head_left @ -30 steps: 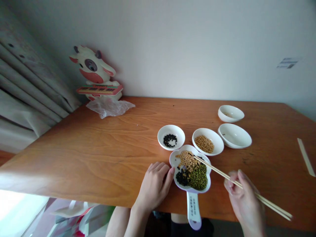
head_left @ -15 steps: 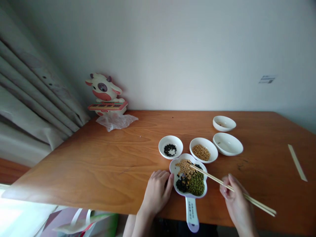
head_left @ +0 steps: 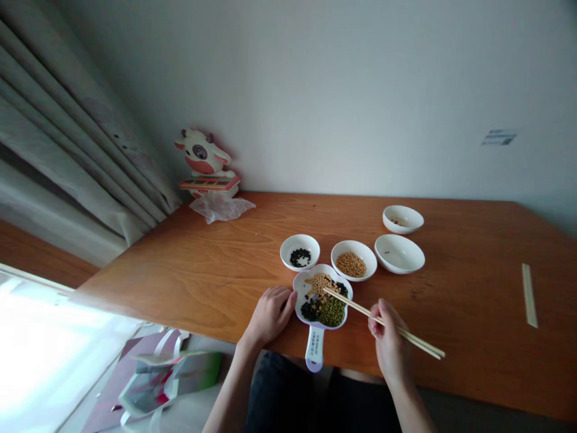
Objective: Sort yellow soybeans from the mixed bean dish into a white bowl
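Chopsticks (head_left: pixel 354 306) | right fingers (head_left: pixel 375 328): clamped on them | left fingers (head_left: pixel 276 293): thumb apart, by bean dish (head_left: pixel 300 297)

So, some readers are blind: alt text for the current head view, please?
A right hand holds two pale wooden chopsticks, tips at black, beige and green beans in a white, purple-edged scalloped dish; the left hand touches its rim. Four round white bowls stand beyond it on a brown wooden table.
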Motion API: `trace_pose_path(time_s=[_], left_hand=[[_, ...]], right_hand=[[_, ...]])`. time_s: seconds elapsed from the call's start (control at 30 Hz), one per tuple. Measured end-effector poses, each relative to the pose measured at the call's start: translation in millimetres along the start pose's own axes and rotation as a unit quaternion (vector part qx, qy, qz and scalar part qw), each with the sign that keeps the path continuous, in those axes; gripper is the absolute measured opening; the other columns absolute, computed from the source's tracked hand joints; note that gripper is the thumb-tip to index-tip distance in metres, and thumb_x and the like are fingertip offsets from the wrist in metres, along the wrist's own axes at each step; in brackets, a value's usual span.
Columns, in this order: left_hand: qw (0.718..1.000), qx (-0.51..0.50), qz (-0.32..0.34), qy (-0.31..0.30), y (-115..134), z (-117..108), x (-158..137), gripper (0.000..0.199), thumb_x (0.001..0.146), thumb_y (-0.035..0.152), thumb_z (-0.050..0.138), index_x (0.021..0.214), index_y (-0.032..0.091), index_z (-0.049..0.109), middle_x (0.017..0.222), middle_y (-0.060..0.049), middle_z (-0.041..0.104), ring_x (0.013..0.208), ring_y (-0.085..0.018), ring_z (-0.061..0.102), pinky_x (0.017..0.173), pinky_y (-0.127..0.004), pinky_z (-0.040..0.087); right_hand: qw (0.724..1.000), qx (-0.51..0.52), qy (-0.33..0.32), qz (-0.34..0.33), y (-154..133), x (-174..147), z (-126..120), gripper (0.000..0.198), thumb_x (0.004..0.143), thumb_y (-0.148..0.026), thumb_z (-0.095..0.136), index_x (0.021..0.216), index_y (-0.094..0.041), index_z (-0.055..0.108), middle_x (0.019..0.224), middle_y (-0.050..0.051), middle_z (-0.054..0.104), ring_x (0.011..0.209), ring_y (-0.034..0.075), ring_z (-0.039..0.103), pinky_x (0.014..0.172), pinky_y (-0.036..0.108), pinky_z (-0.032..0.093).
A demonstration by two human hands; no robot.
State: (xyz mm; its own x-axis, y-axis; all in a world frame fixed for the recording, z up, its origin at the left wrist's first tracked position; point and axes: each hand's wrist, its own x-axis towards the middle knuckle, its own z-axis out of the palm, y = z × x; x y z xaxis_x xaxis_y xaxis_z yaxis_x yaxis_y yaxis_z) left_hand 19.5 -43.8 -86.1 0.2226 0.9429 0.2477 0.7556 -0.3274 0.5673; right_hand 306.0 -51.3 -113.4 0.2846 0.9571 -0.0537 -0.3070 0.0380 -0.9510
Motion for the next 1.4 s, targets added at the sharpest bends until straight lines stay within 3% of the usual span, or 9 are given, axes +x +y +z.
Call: trace_pose_path(time_s=[0.33,0.53,0.83,1.0,1.23,1.4], left_hand=[[1.0,-0.018,-0.002,-0.01,-1.4,0.3,0.9,0.048,0.119,0.037,0.037,0.076,0.022,0.052,0.079,-0.004,0.067,0.075,-0.02,0.063,0.077,-0.031,0.045],[0.998,-0.03,0.022,-0.047,-4.6,-5.4,5.6,0.052,0.119,0.041,0.035,0.073,0.022,0.05,0.074,-0.003,0.065,0.07,-0.019,0.06,0.072,-0.031,0.042],[0.953,-0.084,0.188,-0.221,-36.7,-20.2,38.9,0.052,0.119,0.037,0.033,0.072,0.022,0.049,0.07,-0.001,0.063,0.063,-0.015,0.058,0.067,-0.029,0.041],[0.933,-0.128,0.215,-0.26,-44.5,-17.9,45.8,0.054,0.119,0.035,0.033,0.068,0.021,0.044,0.061,0.001,0.057,0.055,-0.013,0.053,0.062,-0.029,0.039],[0.929,-0.155,0.202,-0.271,-46.0,-24.2,43.9,0.053,0.119,0.034,0.035,0.07,0.021,0.048,0.067,-0.001,0.063,0.064,-0.015,0.06,0.07,-0.03,0.044],[0.918,-0.126,0.246,-0.283,-42.4,-26.7,45.1,0.048,0.118,0.032,0.037,0.072,0.022,0.05,0.072,-0.003,0.065,0.068,-0.017,0.061,0.071,-0.031,0.044]], right_hand=[[0.999,-0.043,-0.026,0.014,0.3,1.9,-0.2,0.052,0.098,-0.066,0.067,0.071,-0.021,0.065,0.063,-0.001,0.055,0.056,0.013,0.047,0.053,0.027,0.037],[0.999,-0.054,0.0,0.003,-1.8,0.1,-2.5,0.056,0.093,-0.069,0.07,0.068,-0.021,0.065,0.059,0.0,0.054,0.054,0.013,0.045,0.051,0.027,0.035],[0.996,-0.053,0.075,-0.009,-6.8,0.3,6.5,0.056,0.089,-0.07,0.076,0.066,-0.02,0.064,0.056,-0.001,0.052,0.052,0.012,0.044,0.05,0.027,0.031],[0.994,-0.058,0.094,-0.028,-8.4,-4.3,11.0,0.056,0.09,-0.069,0.075,0.064,-0.02,0.064,0.055,-0.002,0.051,0.051,0.012,0.043,0.05,0.027,0.03],[0.995,-0.037,0.088,-0.023,-12.1,-8.9,12.5,0.06,0.09,-0.073,0.073,0.064,-0.02,0.066,0.054,0.0,0.055,0.05,0.012,0.047,0.049,0.027,0.034],[0.995,-0.029,0.091,-0.04,-16.8,-11.8,12.7,0.059,0.09,-0.075,0.07,0.068,-0.02,0.072,0.058,0.002,0.061,0.05,0.013,0.051,0.047,0.028,0.035]])
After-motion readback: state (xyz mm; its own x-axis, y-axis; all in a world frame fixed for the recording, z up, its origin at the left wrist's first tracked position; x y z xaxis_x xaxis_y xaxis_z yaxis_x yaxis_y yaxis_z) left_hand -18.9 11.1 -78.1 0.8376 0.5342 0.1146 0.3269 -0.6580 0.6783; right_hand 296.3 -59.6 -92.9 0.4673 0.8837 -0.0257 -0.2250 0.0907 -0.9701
